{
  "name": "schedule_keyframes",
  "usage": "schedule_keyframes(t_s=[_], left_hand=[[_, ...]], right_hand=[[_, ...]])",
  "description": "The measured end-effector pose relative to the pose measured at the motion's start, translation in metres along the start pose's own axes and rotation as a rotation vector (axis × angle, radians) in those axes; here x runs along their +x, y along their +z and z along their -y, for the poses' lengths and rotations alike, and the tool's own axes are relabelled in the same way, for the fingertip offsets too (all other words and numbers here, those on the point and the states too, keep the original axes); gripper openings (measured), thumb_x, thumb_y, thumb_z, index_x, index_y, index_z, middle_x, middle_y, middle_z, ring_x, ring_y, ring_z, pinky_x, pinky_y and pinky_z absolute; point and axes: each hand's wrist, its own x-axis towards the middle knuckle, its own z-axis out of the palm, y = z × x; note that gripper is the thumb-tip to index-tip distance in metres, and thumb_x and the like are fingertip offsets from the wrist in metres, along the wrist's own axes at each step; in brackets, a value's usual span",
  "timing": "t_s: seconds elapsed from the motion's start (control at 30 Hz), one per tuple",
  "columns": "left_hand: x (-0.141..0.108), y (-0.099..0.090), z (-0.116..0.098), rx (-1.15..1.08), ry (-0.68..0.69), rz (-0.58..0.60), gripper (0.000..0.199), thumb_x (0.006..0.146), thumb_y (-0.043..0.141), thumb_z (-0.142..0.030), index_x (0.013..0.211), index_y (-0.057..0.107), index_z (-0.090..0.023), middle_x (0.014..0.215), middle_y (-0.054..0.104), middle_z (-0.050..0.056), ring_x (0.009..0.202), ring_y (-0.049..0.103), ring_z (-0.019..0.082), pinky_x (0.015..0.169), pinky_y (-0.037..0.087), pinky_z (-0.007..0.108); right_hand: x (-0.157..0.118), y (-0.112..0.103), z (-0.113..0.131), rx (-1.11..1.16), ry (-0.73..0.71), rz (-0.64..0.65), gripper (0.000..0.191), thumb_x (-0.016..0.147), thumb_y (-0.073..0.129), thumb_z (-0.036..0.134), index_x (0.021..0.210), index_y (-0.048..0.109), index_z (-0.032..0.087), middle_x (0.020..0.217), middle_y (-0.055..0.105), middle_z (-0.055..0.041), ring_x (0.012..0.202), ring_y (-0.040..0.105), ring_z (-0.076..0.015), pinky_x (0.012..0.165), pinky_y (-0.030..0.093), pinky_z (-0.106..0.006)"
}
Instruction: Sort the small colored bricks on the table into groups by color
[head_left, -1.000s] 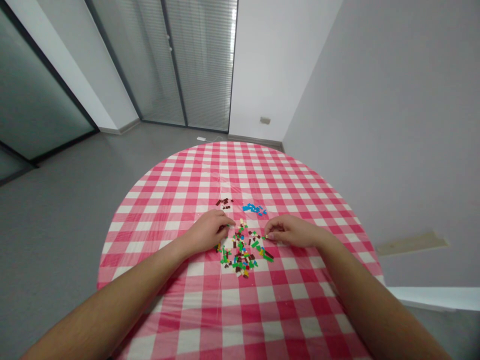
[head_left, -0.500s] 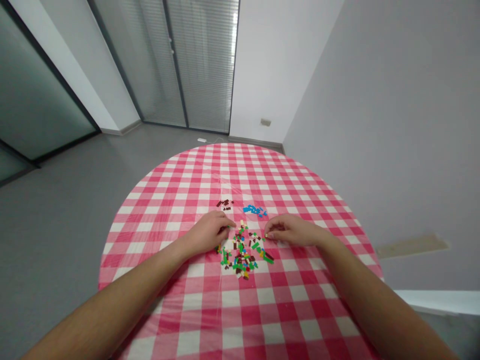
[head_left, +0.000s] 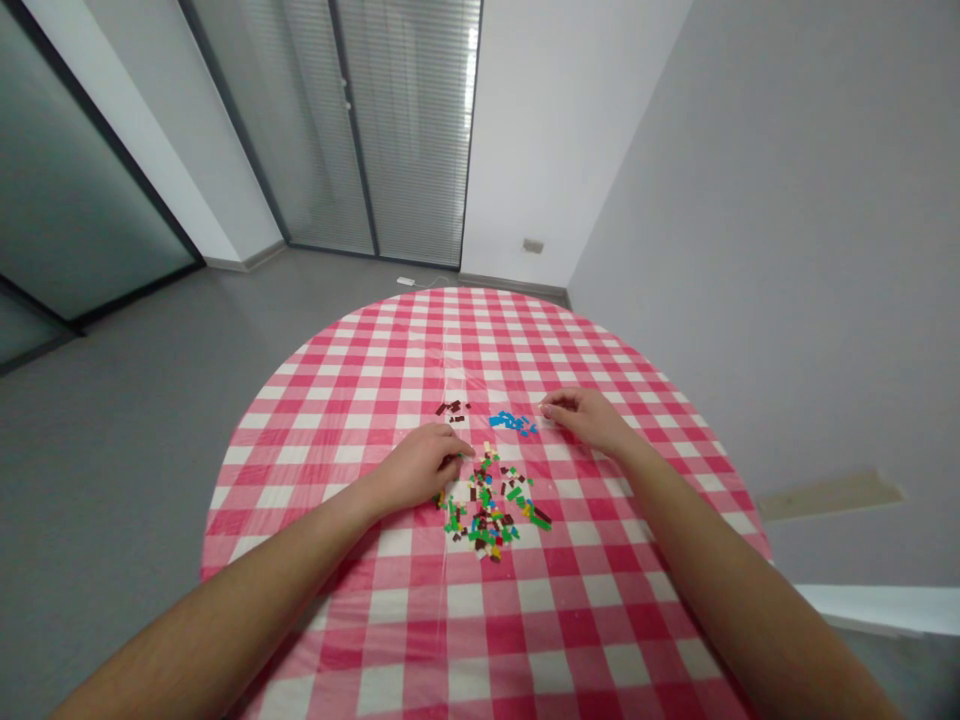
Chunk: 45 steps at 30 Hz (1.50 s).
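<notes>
A red-and-white checked tablecloth [head_left: 570,640] covers the round table, its near part lying between the person's two bare forearms. Nearest on it is a loose heap of mixed toy building bricks [head_left: 487,530], in green, dark brown, white, yellow, red and blue, spread in front of the person. The left hand [head_left: 420,465] rests at the heap's left side, fingers curled and the index fingertip by its upper end; whether it grasps a brick cannot be told. Beyond the heap lies a small cluster of blue bricks [head_left: 512,422], and just right of it is the right hand [head_left: 589,415], thumb and index finger brought close together; a tiny pale speck shows at their tips, too small to tell whether it is a gripped brick. Slightly farther, to the left, dark brown bricks [head_left: 453,409] form a separate group. Past the table's far edge come the grey floor [head_left: 165,400] and a blind-covered glass partition [head_left: 416,130].
</notes>
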Motion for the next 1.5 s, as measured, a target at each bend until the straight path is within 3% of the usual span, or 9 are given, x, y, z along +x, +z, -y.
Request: schedule_keyframes(t_s=[0.13,0.27,0.43,0.63,1.2,1.4,1.5], left_hand=[[-0.001,0.001,-0.001,-0.015,0.006,-0.021,0.028,0.083,0.053,-0.008,0.102,0.071,-0.019,0.092,0.068,0.007,0.088,0.059,0.02,0.08,0.047,0.032],[0.0,0.0,-0.007,0.006,0.023,-0.063,0.024,0.086,0.055,-0.014,0.104,0.07,-0.02,0.096,0.067,0.008,0.092,0.058,0.021,0.082,0.047,0.035],[0.001,0.002,-0.01,0.027,0.06,-0.055,0.024,0.087,0.054,-0.015,0.106,0.067,-0.021,0.1,0.067,0.006,0.096,0.058,0.021,0.088,0.045,0.037],[0.0,0.0,-0.009,0.018,0.054,-0.035,0.026,0.083,0.054,-0.01,0.105,0.066,-0.018,0.101,0.068,0.007,0.096,0.058,0.022,0.088,0.044,0.036],[-0.001,-0.001,-0.006,-0.006,0.098,-0.024,0.027,0.084,0.053,-0.008,0.104,0.066,-0.02,0.104,0.069,0.005,0.099,0.059,0.021,0.091,0.044,0.036],[-0.003,0.001,-0.005,0.013,0.067,-0.054,0.022,0.088,0.054,-0.016,0.105,0.068,-0.02,0.099,0.067,0.007,0.097,0.057,0.022,0.088,0.045,0.036],[-0.003,0.002,-0.002,0.019,0.041,-0.069,0.02,0.088,0.056,-0.019,0.103,0.068,-0.02,0.095,0.065,0.007,0.094,0.057,0.022,0.086,0.045,0.036]], right_hand=[[-0.005,0.0,0.0,-0.042,-0.001,-0.007,0.02,0.086,0.055,0.033,0.085,0.068,0.017,0.08,0.07,-0.0056,0.071,0.061,-0.0174,0.064,0.045,-0.029],[-0.015,0.006,0.017,-0.091,-0.119,0.009,0.018,0.089,0.053,0.031,0.089,0.065,0.019,0.088,0.07,-0.006,0.078,0.062,-0.0184,0.07,0.046,-0.029],[-0.034,0.032,0.048,-0.189,-0.338,0.137,0.015,0.092,0.047,0.02,0.098,0.061,0.02,0.103,0.067,-0.0081,0.093,0.059,-0.02,0.083,0.045,-0.033],[-0.042,0.061,0.058,-0.35,-0.503,0.25,0.012,0.094,0.047,0.019,0.091,0.058,0.017,0.097,0.064,-0.0091,0.092,0.054,-0.0216,0.085,0.041,-0.036],[-0.077,0.057,0.087,-0.16,-0.421,0.477,0.015,0.093,0.046,0.018,0.089,0.06,0.017,0.093,0.064,-0.0065,0.083,0.056,-0.0173,0.075,0.042,-0.028],[-0.051,0.051,0.081,-0.105,-0.28,0.213,0.012,0.088,0.054,0.016,0.085,0.065,0.016,0.085,0.068,-0.0053,0.078,0.059,-0.0165,0.071,0.041,-0.027],[-0.033,0.053,0.077,-0.132,-0.211,0.179,0.013,0.086,0.056,0.015,0.085,0.069,0.015,0.079,0.069,-0.0044,0.071,0.058,-0.0153,0.065,0.039,-0.025]])
